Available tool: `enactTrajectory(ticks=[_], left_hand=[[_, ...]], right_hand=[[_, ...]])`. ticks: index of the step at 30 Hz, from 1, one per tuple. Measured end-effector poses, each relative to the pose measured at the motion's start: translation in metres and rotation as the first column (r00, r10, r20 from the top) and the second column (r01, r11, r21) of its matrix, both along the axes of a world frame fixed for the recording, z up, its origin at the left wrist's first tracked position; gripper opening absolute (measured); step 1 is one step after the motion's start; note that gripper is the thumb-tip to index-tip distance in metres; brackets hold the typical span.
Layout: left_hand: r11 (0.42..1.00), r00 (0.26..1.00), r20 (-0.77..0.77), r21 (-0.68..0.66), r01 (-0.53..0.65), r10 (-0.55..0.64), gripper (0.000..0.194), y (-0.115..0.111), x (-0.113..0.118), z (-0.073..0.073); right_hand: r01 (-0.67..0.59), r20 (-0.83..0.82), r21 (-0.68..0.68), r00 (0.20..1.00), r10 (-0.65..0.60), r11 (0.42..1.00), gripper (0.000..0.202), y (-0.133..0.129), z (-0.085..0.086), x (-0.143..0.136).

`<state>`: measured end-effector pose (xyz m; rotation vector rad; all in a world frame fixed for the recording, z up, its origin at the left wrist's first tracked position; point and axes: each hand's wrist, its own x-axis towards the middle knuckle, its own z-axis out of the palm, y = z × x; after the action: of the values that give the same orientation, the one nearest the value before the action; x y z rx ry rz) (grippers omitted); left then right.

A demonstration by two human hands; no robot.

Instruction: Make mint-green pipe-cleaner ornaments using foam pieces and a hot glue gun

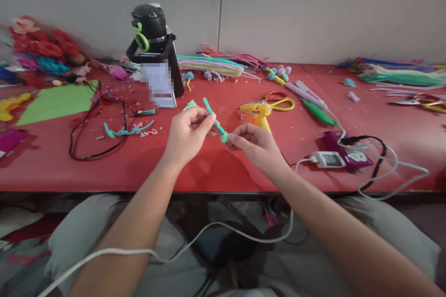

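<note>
A green pipe cleaner (219, 125), straight at its upper end and bunched into a small pale-green knob at its lower end, is stretched between both hands above the red table. My left hand (191, 132) pinches its stem between thumb and fingers. The knobbed end is gripped by the thumb and fingertips of my right hand (253, 145). Just behind my left fingers a mint-green textured piece (190, 105) shows in part. A yellow glue gun (256, 110) lies close beyond my right hand.
Behind stand a black bottle (151, 28) and a phone (164, 97). Pipe cleaner bundles (212, 66) lie along the wall. Yellow-handled scissors (284, 103), a hair straightener (306, 94), a purple power strip (348, 148) and a black cable (71, 141) are spread about. A white cord (209, 226) crosses my lap.
</note>
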<state>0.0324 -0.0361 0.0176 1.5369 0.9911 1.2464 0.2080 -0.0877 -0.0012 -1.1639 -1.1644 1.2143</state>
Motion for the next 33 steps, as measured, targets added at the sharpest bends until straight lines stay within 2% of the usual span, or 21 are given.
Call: enactTrajectory(ticks=[11, 19, 33], left_hand=[[1.0, 0.998, -0.062, 0.024, 0.019, -0.018, 0.02, -0.0023, 0.0022, -0.0025], [0.999, 0.998, -0.063, 0.052, 0.006, -0.003, 0.017, -0.002, 0.0014, -0.0021], [0.999, 0.996, -0.08, 0.019, -0.038, 0.04, 0.014, -0.0017, 0.0031, -0.0059]], right_hand=[[0.009, 0.028, -0.001, 1.0, -0.009, 1.0, 0.035, 0.0016, -0.005, -0.0002], [0.0, -0.082, -0.049, 0.997, -0.004, 0.999, 0.029, 0.0018, -0.0015, -0.0013], [0.046, 0.093, 0.024, 0.995, -0.048, 0.999, 0.033, 0.0014, -0.0082, -0.0052]])
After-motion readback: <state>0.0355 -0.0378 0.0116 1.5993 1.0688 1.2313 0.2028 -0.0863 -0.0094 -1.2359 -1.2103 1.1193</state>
